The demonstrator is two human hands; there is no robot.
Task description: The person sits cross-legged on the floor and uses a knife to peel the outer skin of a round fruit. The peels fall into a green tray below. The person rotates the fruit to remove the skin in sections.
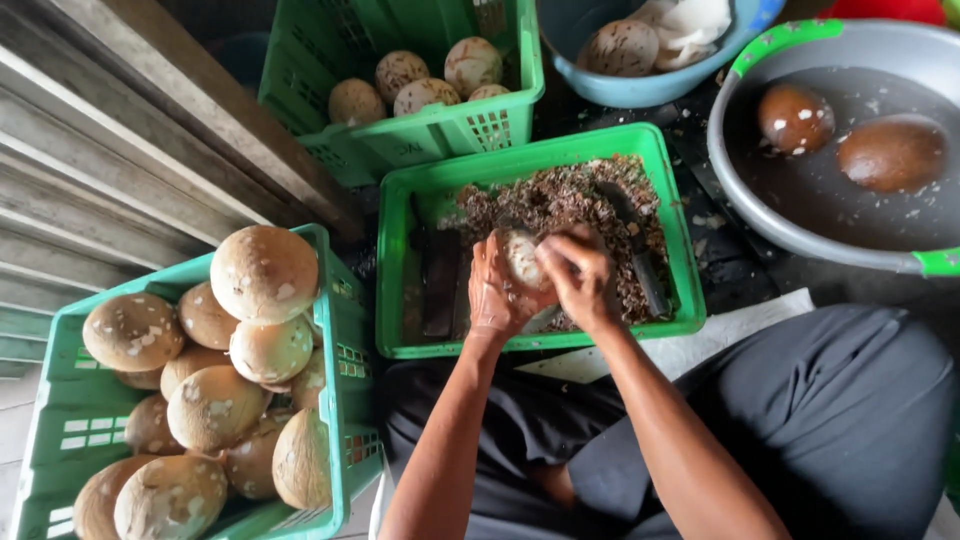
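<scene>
Over a shallow green tray (392,262) heaped with dark brown shavings (560,205), a seated person works on one coconut (522,258). The left hand (497,290) cups it from below with its fingers wrapped tight around it; the right hand (578,275) is closed over its top, fingers curled. Whether that hand also grips a tool cannot be told. The coconut shows a pale, partly scraped face, so its peeling looks under way, not finished. A dark knife (640,255) lies in the tray just beside the right hand.

To the person's left, a green crate (345,330) is piled high with brown-skinned coconuts (263,272), seemingly yet to be done. A second green crate (440,125) beyond the tray holds a few paler ones. A grey basin (740,190) of water on the right holds two dark, smooth coconuts (890,152). A blue bowl (600,90) sits further back.
</scene>
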